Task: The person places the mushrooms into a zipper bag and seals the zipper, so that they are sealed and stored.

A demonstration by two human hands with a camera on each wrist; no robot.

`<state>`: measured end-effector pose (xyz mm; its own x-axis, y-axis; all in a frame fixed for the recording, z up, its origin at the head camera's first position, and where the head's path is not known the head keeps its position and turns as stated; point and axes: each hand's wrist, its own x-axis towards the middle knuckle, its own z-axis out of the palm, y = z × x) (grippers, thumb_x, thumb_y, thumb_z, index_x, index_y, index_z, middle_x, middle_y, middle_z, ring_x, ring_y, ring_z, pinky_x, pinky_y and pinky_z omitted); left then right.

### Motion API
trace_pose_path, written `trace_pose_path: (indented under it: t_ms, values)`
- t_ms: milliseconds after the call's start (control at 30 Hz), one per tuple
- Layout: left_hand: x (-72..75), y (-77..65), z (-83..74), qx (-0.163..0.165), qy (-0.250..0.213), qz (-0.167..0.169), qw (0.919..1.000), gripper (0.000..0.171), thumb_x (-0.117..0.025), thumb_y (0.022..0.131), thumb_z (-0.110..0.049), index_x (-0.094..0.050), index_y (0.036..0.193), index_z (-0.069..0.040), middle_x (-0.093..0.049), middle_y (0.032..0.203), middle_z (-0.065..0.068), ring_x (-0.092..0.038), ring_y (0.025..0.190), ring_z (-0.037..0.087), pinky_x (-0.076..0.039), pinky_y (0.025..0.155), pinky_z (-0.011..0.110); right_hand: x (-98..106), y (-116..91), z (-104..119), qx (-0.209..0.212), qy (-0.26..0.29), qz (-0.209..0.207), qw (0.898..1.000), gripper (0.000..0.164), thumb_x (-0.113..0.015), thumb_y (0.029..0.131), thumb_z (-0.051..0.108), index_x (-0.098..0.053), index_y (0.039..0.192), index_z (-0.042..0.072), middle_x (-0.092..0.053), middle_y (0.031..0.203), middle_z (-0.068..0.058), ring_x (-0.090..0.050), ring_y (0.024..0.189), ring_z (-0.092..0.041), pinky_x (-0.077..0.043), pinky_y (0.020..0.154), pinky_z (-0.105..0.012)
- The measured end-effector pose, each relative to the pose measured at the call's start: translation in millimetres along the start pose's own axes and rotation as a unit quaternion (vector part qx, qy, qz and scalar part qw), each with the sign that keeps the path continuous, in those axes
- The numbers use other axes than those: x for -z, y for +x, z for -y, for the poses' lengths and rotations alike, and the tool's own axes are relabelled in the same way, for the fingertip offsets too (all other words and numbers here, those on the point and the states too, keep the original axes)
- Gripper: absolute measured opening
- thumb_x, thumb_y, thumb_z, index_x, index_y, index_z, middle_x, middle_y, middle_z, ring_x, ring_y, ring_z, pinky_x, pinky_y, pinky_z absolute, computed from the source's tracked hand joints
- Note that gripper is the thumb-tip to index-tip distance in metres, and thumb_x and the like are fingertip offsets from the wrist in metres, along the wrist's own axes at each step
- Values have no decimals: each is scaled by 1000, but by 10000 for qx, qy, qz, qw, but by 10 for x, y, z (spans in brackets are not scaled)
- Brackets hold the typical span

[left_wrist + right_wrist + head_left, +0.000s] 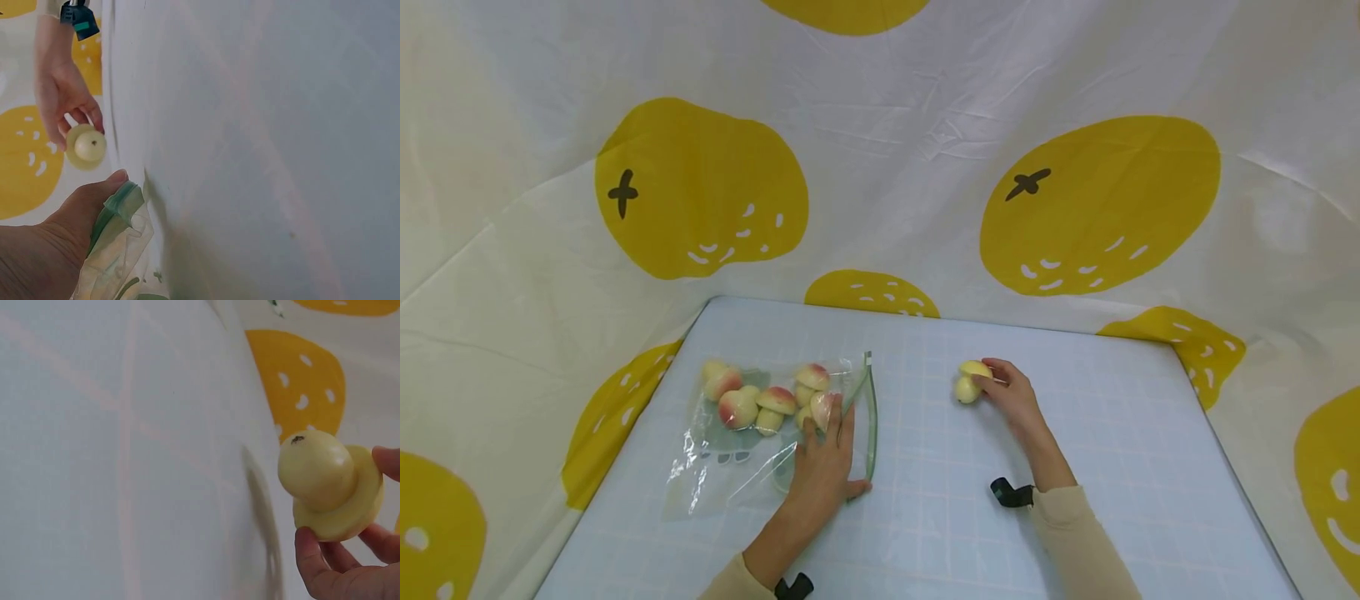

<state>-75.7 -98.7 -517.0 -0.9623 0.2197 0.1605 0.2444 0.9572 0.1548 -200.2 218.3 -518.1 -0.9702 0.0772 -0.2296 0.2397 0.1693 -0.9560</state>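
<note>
A pale yellow toy mushroom [966,390] is held by its cap in my right hand [1013,402], the thumb and fingertips round the rim. In the right wrist view, the stem [315,469] points away from the palm, with a small dark mark on its end. On the left, a clear zip bag [722,479] lies flat with several red-and-cream toy mushrooms [739,408] inside. My left hand [822,467] rests on it near the mouth, fingers straight. Its thumb [94,194] lies against the green zip edge [122,197]; the other fingers are hidden in the left wrist view.
Both hands work over a table with a pale checked cloth [940,517]. A white curtain printed with yellow fruit [895,192] hangs behind it and at the sides. Each wrist wears a small black camera [1011,493].
</note>
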Motion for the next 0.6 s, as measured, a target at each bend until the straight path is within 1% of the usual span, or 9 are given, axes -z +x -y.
trace_pose_path:
  t_ms: [200, 333, 467, 600]
  values:
    - [-9, 2, 1, 31, -31, 19, 10000, 128, -93, 59, -54, -27, 156, -3, -16, 164, 19, -41, 123, 64, -51, 77, 65, -139, -80, -2, 186, -107, 221, 9995, 57, -74, 93, 24, -52, 140, 2, -52, 134, -20, -54, 116, -29, -52, 87, -24]
    - [-11, 6, -1, 39, -31, 29, 10000, 128, -93, 59, -54, -27, 156, -3, -16, 164, 19, -41, 123, 64, -51, 78, 65, -254, -118, 10, 223, -230, 306, 9990, 56, -76, 91, 26, -55, 138, 4, -54, 133, -18, -57, 114, -29, -52, 86, -25]
    - [-6, 8, -7, 65, -33, 50, 10000, 128, -93, 59, -55, -27, 156, -3, -16, 164, 19, -40, 123, 64, -51, 78, 65, -375, -158, 30, 286, -221, 455, 9983, 55, -77, 90, 26, -56, 137, 6, -56, 133, -16, -57, 114, -29, -51, 88, -28]
    - [5, 7, -15, 99, -49, 74, 9999, 128, -93, 59, -55, -27, 156, -4, -17, 164, 18, -40, 124, 63, -51, 79, 65, -501, -190, 49, 378, -283, 637, 9969, 55, -76, 91, 25, -56, 138, 6, -56, 134, -15, -58, 113, -28, -49, 88, -28]
